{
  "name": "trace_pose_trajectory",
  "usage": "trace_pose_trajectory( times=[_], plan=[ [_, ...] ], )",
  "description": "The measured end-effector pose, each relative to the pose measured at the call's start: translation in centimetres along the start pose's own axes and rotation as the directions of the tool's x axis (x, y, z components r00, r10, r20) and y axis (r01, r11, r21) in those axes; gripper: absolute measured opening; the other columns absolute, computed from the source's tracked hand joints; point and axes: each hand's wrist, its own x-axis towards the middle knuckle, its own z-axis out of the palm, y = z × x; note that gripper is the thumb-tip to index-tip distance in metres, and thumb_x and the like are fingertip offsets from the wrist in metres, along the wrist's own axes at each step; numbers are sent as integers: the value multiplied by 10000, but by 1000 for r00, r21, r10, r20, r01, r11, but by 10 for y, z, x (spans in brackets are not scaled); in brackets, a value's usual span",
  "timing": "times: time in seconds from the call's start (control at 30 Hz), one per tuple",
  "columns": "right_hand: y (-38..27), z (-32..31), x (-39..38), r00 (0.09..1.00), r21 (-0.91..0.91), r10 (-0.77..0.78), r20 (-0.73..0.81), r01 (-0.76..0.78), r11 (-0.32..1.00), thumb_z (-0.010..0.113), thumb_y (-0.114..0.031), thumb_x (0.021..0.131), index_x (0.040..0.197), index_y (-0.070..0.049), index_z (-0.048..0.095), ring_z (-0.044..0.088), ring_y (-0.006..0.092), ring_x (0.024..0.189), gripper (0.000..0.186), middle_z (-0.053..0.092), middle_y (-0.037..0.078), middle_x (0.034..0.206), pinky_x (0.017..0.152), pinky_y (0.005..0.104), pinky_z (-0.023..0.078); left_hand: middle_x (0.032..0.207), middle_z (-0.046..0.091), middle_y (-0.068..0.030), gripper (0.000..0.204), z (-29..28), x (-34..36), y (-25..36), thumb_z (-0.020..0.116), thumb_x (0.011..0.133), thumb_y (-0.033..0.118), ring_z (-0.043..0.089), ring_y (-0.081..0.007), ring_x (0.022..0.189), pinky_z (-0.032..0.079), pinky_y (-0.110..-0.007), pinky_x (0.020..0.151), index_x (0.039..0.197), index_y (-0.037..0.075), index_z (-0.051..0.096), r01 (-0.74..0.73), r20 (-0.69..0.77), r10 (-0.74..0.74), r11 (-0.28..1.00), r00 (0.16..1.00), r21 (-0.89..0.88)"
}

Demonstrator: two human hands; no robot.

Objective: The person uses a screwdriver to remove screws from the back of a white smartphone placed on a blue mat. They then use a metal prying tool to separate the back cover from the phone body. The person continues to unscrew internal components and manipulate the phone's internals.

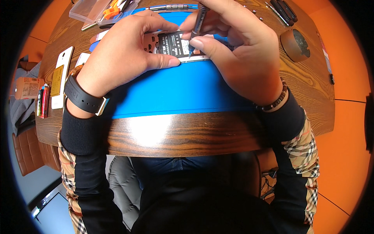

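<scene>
An opened phone with a black battery lies on the blue silicone mat. My left hand grips the phone at its left part, thumb pressed along the near edge and fingers over the far edge. My right hand holds a slim dark screwdriver upright between thumb and fingers, its blue lower end down at the phone's near right part, near the edge. Whether the tip sits on a screw is too small to tell.
Around the mat on the wooden table are a clear case with orange tools, a white phone, small boxes, black-handled tools and a round brown container. A brown chair stands at left.
</scene>
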Motion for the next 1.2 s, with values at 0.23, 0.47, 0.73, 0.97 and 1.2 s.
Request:
trace_pose_trajectory(
  times=[0.23,0.47,0.73,0.97,1.2],
  plan=[
    [6,10,-2,1000,39,0,-10,0,999,762,156,908,1579,26,647,758,233,1196,692,772,184,1387,1048,325,599,1156,736,-108,587,0,1,5,1019,828,268,730,-263,995,607,-372,908,1322,39,798,-4,-5,4,1000,1000,23],
    [-9,-1,-1,996,-47,64,62,-61,997,775,146,901,1583,27,646,719,177,1023,704,772,152,1303,918,283,604,1151,741,-112,589,-2,1,3,1018,829,268,732,-269,1002,611,-380,921,1327,41,801,24,18,-24,1000,1000,19],
    [-2,3,1,999,-25,50,-3,-50,998,770,141,903,1585,19,647,738,182,1084,704,782,171,1344,957,292,604,1109,743,-97,593,0,1,0,1020,825,273,717,-249,948,604,-368,875,1327,43,804,4,3,-4,999,1000,32],
    [0,4,-2,1000,-33,30,4,-30,999,713,174,925,1591,31,633,713,147,1058,686,780,163,1317,903,282,595,1108,737,-97,598,0,0,1,1022,821,287,716,-249,949,603,-366,867,1325,51,803,-23,-21,25,998,999,63],
    [-4,1,-3,1000,92,5,16,-7,996,669,192,952,1593,57,615,719,165,1116,657,764,167,1328,960,283,593,1341,666,-62,544,-4,1,15,985,865,107,671,-209,1246,532,-344,1126,1340,1,743,-52,76,52,999,996,-1]
  ],
)
